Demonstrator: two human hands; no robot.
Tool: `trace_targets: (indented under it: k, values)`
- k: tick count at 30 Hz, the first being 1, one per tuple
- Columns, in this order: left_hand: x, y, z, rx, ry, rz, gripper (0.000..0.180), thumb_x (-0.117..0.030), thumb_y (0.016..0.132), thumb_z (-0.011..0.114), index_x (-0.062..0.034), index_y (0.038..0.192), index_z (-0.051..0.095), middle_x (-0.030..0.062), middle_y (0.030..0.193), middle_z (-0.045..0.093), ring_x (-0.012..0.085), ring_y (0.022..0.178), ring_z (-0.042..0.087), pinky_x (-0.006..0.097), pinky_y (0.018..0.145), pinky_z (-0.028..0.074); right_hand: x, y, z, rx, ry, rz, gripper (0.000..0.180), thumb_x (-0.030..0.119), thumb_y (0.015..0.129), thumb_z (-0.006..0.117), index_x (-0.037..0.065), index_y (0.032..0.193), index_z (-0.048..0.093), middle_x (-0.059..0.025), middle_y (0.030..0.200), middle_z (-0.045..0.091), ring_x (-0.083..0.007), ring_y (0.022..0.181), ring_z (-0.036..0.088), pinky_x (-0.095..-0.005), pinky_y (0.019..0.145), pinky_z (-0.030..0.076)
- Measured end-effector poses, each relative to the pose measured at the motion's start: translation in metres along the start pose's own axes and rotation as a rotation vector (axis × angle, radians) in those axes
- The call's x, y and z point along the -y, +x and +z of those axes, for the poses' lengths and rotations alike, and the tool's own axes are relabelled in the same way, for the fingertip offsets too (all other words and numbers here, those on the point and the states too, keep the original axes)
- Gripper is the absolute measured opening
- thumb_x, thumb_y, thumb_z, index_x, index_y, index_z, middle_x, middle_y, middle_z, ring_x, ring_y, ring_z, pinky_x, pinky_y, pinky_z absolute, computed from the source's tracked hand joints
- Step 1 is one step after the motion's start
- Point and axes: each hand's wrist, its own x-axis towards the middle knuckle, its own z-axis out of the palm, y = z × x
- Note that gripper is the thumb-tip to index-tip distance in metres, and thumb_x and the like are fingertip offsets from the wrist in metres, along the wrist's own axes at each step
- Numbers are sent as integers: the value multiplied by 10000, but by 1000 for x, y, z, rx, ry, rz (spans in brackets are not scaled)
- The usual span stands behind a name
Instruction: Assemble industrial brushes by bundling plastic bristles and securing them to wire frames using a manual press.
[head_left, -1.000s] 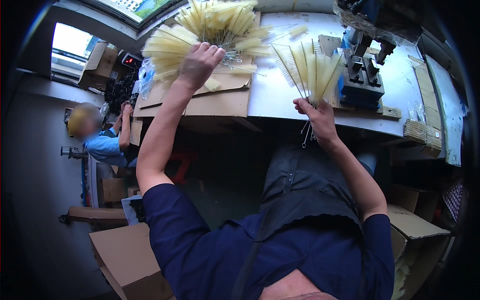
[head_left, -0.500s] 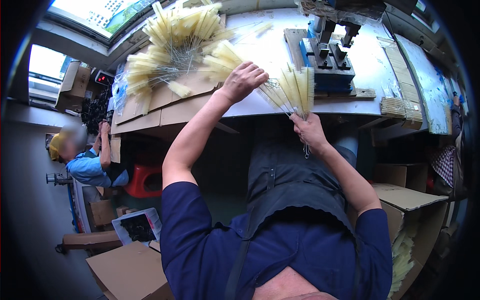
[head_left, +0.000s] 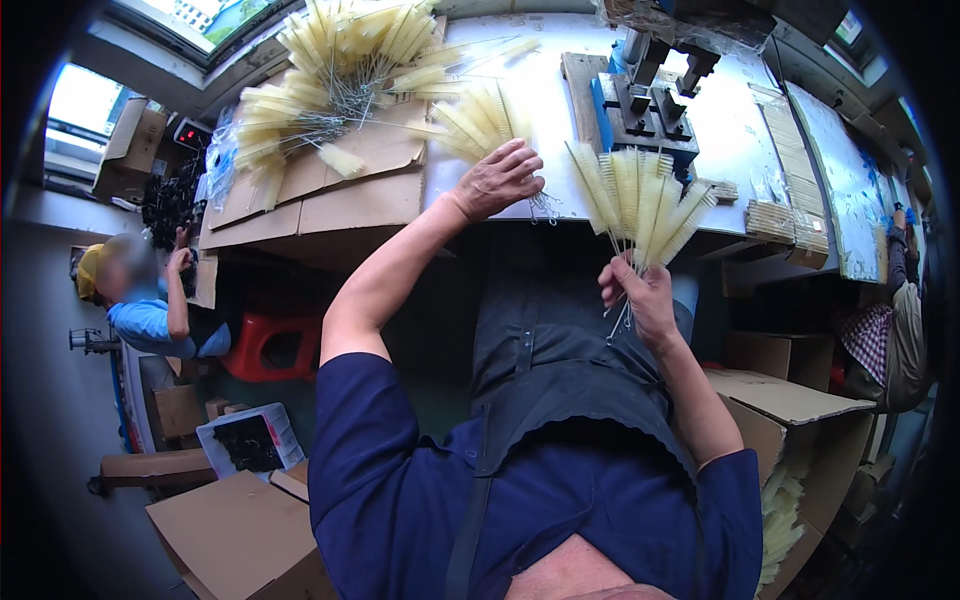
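Observation:
Several pale yellow bottle brushes (head_left: 636,200) with twisted wire stems are fanned out in my right hand (head_left: 640,295). Its fingers are closed round the stems, and the looped wire ends stick out below. At the table's front edge, my left hand (head_left: 500,180) is curled over a second bunch of brushes (head_left: 478,122). Their bristle heads spread beyond the knuckles, with wire loops (head_left: 545,207) showing beside the fingertips; the grip itself is partly hidden. Farther left, a large heap of similar brushes (head_left: 350,50) lies with its stems crossing.
Cardboard sheets (head_left: 365,200) cover the white table's left part. A blue and black machine press (head_left: 650,115) stands at the back right. Open cartons (head_left: 790,395) flank me, the right one containing brushes. A co-worker in blue (head_left: 150,320) is at far left; another person (head_left: 890,330) is at far right.
My right hand has moved slightly right and down, its brushes fanning wider. The left hand has come down over the bunch at the table edge, and that bunch has shifted right. The view has turned slightly.

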Motion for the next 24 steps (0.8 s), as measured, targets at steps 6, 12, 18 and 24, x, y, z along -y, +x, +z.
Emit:
trace_targets:
  k: [6,12,18,24]
  values:
    - [-25,-17,6,-75,57,-177,325,-152,762,642,-194,1084,663,56,1155,550,238,1034,535,359,879,463,-30,104,46,-148,-548,-346,225,142,986,582,-38,1108,640,-80,927,685,-162,808,652,-301,755,563]
    - [-43,-17,2,-244,-103,-446,293,-63,721,652,-117,1008,677,66,1005,537,250,921,564,342,768,522,-45,143,79,55,21,76,216,106,923,639,-62,1058,638,-115,916,679,-174,752,660,-320,639,562]
    - [-46,-28,-9,-228,-313,-411,354,-66,777,670,-82,1125,613,106,962,597,300,880,603,378,751,531,-44,146,83,288,308,373,200,-9,813,706,-46,998,640,-137,872,682,-237,692,689,-363,600,589]
    - [-31,-13,-44,-61,-527,-373,402,-13,788,672,-89,1178,611,126,1115,614,339,1021,616,388,867,532,-53,145,78,216,227,329,146,-5,850,683,-3,982,619,-98,809,658,-192,611,645,-313,496,532]
